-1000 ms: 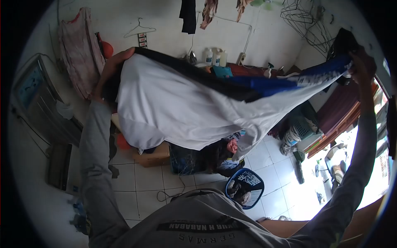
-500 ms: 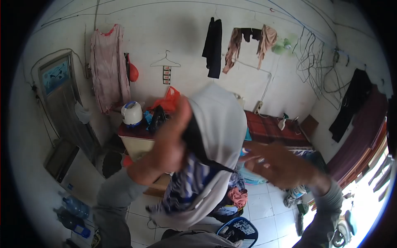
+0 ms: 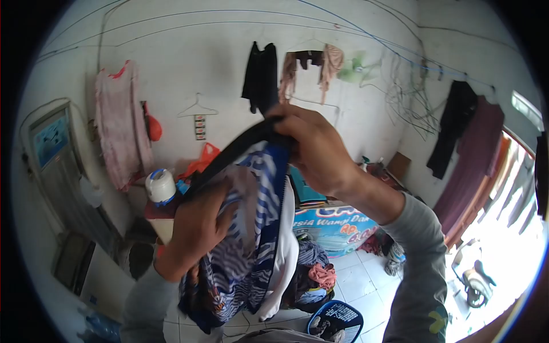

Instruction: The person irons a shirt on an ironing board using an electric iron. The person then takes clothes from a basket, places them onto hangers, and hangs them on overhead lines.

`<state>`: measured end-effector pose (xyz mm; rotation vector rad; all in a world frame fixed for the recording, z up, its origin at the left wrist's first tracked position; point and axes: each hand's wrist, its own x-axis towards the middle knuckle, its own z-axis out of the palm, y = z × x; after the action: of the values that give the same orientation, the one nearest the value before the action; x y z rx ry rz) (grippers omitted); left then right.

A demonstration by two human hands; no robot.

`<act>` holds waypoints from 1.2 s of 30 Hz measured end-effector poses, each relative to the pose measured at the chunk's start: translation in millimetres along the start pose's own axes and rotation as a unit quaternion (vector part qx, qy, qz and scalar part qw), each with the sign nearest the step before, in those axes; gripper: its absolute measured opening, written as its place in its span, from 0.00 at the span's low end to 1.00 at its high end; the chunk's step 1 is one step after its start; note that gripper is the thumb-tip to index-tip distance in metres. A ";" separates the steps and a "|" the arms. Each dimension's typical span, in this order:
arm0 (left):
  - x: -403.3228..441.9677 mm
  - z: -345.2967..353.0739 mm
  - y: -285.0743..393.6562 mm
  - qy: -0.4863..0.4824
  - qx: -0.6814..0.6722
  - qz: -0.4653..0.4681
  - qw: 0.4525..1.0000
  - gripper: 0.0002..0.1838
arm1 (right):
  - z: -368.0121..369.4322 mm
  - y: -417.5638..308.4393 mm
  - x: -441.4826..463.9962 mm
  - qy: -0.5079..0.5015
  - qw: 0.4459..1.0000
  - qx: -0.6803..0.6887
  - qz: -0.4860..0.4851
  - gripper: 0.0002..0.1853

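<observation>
A garment with blue-and-white stripes [image 3: 266, 228], a black edge and a white part hangs in front of me. My right hand [image 3: 317, 150] is closed on its black upper edge, near the middle of the view. Lower on the left, my left hand [image 3: 200, 226] is against the striped cloth, slightly blurred, with some fingers hidden by the fabric. I cannot make out whether it grips the cloth.
Below are a pile of clothes [image 3: 323, 275] and a blue basket [image 3: 336, 320] on the tiles. A rice cooker [image 3: 160, 186] stands at the left. Clothes [image 3: 259, 77] and wire hangers [image 3: 409, 103] hang along the walls. A blue banner [image 3: 334, 228] fronts the table.
The garment was spread wide between my raised hands, then bunched up. Now its striped side shows, with my right hand higher and closed on the black edge.
</observation>
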<state>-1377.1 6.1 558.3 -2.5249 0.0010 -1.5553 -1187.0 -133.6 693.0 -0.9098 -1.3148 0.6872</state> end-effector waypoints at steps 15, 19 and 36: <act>-207.1 -43.9 1.2 -0.176 -0.520 -0.321 0.772 0.24 | 15.0 -18.2 30.2 0.007 0.998 -0.066 0.010 0.11; -241.1 -48.3 -7.0 -0.292 -0.484 -0.454 0.689 0.28 | 8.2 -28.9 30.9 0.035 0.999 0.007 0.009 0.11; -146.2 -62.6 -6.8 0.119 0.072 -0.346 0.928 0.17 | -198.3 -127.7 155.2 0.303 0.423 -0.853 -0.042 0.40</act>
<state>-1499.6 16.9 457.2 -2.3151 -1.0305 -1.9841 -977.4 -98.2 878.7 -2.2991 -0.9454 -1.5000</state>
